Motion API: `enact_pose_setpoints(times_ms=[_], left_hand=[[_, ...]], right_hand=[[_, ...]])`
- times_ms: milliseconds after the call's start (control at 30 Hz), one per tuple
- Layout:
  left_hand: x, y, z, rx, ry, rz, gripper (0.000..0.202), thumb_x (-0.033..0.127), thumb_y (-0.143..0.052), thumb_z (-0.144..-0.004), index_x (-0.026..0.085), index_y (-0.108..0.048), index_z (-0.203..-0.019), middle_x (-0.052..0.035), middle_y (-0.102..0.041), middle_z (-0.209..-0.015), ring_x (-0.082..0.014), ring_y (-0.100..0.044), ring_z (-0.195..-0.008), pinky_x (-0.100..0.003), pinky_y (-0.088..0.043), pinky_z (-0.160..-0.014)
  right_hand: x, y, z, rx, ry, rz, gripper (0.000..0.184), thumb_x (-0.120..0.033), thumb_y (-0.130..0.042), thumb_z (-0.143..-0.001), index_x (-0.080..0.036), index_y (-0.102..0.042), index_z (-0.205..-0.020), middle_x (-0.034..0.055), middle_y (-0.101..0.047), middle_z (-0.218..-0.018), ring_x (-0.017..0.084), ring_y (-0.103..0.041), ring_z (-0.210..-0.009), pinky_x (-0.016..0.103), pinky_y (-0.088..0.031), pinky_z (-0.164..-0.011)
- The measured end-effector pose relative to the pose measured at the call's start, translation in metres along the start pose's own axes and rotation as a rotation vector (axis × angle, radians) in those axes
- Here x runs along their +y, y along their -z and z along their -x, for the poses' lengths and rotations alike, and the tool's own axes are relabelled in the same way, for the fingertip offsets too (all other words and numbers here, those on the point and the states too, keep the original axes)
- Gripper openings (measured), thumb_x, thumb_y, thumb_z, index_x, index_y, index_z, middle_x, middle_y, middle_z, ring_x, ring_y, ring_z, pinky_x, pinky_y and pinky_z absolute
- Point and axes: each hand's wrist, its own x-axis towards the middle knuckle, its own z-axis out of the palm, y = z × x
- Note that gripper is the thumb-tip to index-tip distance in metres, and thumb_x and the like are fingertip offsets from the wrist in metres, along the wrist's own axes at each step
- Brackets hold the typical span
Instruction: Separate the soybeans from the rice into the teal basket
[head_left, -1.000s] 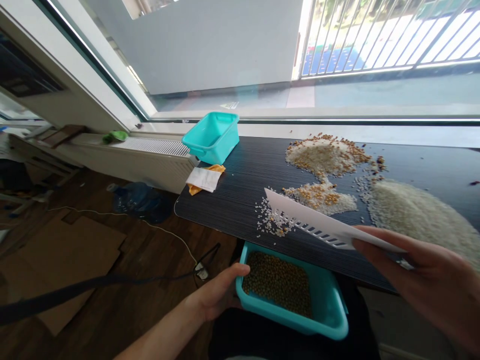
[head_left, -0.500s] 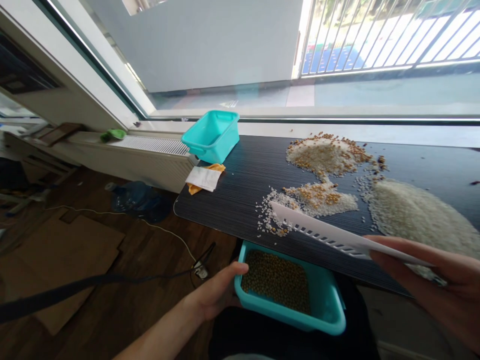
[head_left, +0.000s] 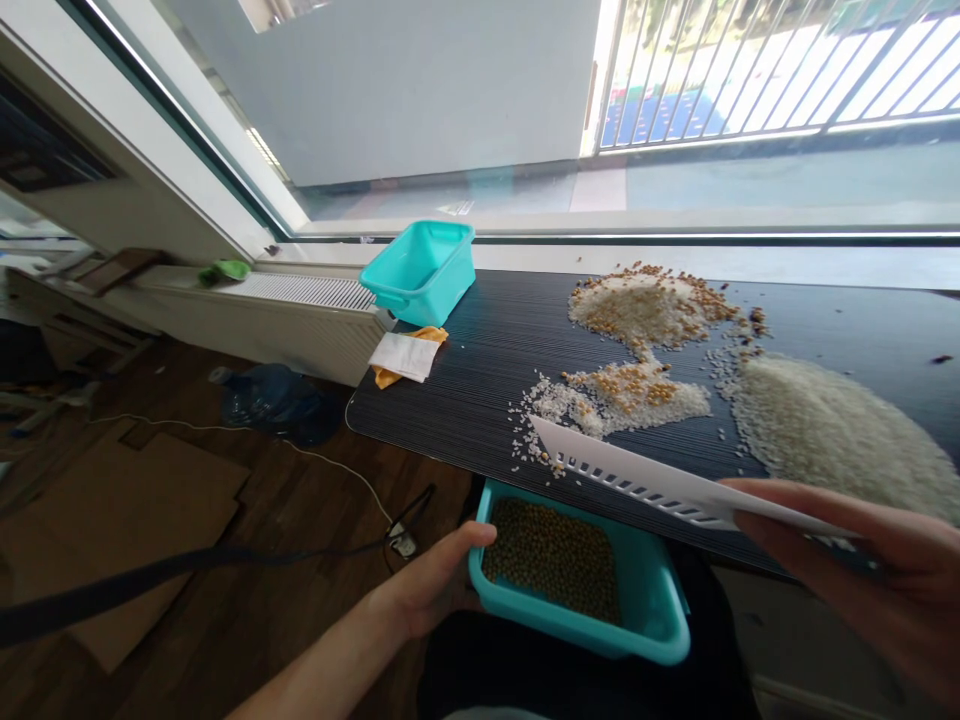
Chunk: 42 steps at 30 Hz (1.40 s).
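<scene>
My left hand point(head_left: 439, 582) grips the left end of a teal tub point(head_left: 660, 620) filled with brown beans, held just under the near edge of the black table point(head_left: 487, 350). My right hand point(head_left: 862, 580) holds a white slotted card point(head_left: 645, 475) flat and low over the table, its tip at a small scatter of rice and beans point(head_left: 547, 420). Behind it lies a mixed heap of rice and beans point(head_left: 637, 390), a larger mixed heap point(head_left: 649, 305) further back, and a pile of plain white rice point(head_left: 825, 430) to the right.
A second, empty teal tub point(head_left: 420, 270) stands at the table's far left corner, with a white paper over an orange cloth point(head_left: 409, 355) beside it. A radiator point(head_left: 285, 310) runs along the window. Cardboard point(head_left: 112, 510), a cable and a blue bag lie on the wooden floor.
The card's tip drew back to the right and then settled slightly nearer me, leaving the small scatter of rice uncovered. The tub in my left hand stayed under the table edge.
</scene>
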Motion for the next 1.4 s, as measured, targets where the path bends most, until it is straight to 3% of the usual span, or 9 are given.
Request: enact_pose_setpoints(times_ms=[133,400,633,767,900,967,1067,1267,1400], left_hand=[[0.0,0.001,-0.001,0.0,-0.01,-0.001,0.059,0.056,-0.064,-0.071,0.014,-0.066,-0.112,-0.0127,-0.074,-0.104,-0.0297,-0.065,-0.1,-0.04,-0.048,-0.085],[0.001,-0.001,0.0,-0.003,-0.006,0.007,0.057,0.055,-0.063,-0.072,0.015,-0.065,-0.114,-0.0092,-0.075,-0.099,-0.028,-0.065,-0.102,-0.039,-0.048,-0.089],[0.001,-0.001,0.0,-0.007,-0.012,0.011,0.057,0.054,-0.061,-0.074,0.016,-0.064,-0.117,-0.0091,-0.074,-0.103,-0.0289,-0.065,-0.102,-0.038,-0.049,-0.085],[0.001,0.001,0.0,-0.014,-0.01,0.003,0.057,0.053,-0.059,-0.077,0.015,-0.063,-0.119,-0.0095,-0.073,-0.107,-0.0285,-0.065,-0.102,-0.037,-0.049,-0.084],[0.0,0.002,0.001,-0.021,-0.018,0.003,0.055,0.051,-0.055,-0.081,0.015,-0.062,-0.122,-0.01,-0.073,-0.109,-0.0282,-0.064,-0.103,-0.037,-0.049,-0.084],[0.0,0.003,0.002,-0.021,-0.022,0.002,0.055,0.05,-0.054,-0.081,0.015,-0.061,-0.123,-0.0104,-0.073,-0.109,-0.0284,-0.064,-0.104,-0.038,-0.049,-0.084],[0.0,0.004,0.003,-0.022,-0.028,-0.001,0.057,0.051,-0.055,-0.081,0.015,-0.06,-0.124,-0.0111,-0.073,-0.109,-0.0291,-0.064,-0.105,-0.038,-0.05,-0.084],[0.001,0.006,0.002,-0.012,-0.027,0.002,0.056,0.05,-0.054,-0.081,0.015,-0.06,-0.125,-0.0106,-0.073,-0.11,-0.0284,-0.064,-0.105,-0.036,-0.049,-0.083],[0.0,0.006,0.004,-0.012,-0.032,0.009,0.057,0.051,-0.056,-0.08,0.014,-0.06,-0.123,-0.0109,-0.073,-0.107,-0.0291,-0.064,-0.104,-0.037,-0.049,-0.083]], right_hand=[[-0.007,0.001,-0.002,0.016,-0.008,-0.008,0.018,-0.045,-0.067,-0.076,-0.04,-0.075,-0.091,-0.0081,-0.075,-0.078,0.014,-0.069,-0.063,0.019,-0.055,-0.064],[-0.043,-0.005,-0.023,0.003,0.026,-0.045,0.02,-0.045,-0.062,-0.073,-0.03,-0.076,-0.075,-0.0033,-0.073,-0.068,0.016,-0.068,-0.054,0.019,-0.053,-0.05],[-0.035,-0.005,-0.015,0.024,0.024,-0.041,0.023,-0.052,-0.064,-0.075,-0.035,-0.077,-0.083,-0.0041,-0.075,-0.075,0.017,-0.069,-0.058,0.021,-0.055,-0.054],[-0.045,-0.01,-0.019,-0.01,0.092,-0.069,0.019,-0.044,-0.062,-0.078,-0.032,-0.076,-0.078,-0.0048,-0.074,-0.072,0.014,-0.068,-0.055,0.015,-0.053,-0.052],[-0.053,-0.013,-0.018,-0.099,0.127,-0.129,0.015,-0.04,-0.062,-0.081,-0.034,-0.076,-0.085,-0.0073,-0.075,-0.077,0.012,-0.069,-0.06,0.012,-0.052,-0.055],[-0.056,-0.012,-0.016,-0.08,0.147,-0.142,0.014,-0.04,-0.062,-0.082,-0.037,-0.075,-0.086,-0.0087,-0.075,-0.078,0.01,-0.069,-0.061,0.01,-0.051,-0.056],[-0.061,-0.012,-0.018,-0.034,0.156,-0.153,0.016,-0.041,-0.062,-0.082,-0.033,-0.075,-0.081,-0.0072,-0.074,-0.071,0.009,-0.067,-0.055,0.009,-0.049,-0.053],[-0.065,-0.018,-0.023,-0.131,0.152,-0.201,0.023,-0.042,-0.058,-0.085,-0.029,-0.076,-0.081,-0.0046,-0.075,-0.074,0.012,-0.069,-0.058,0.012,-0.052,-0.054],[-0.058,-0.017,-0.017,-0.062,0.191,-0.178,0.016,-0.04,-0.06,-0.082,-0.035,-0.075,-0.082,-0.0096,-0.074,-0.073,0.011,-0.068,-0.056,0.01,-0.05,-0.053]])
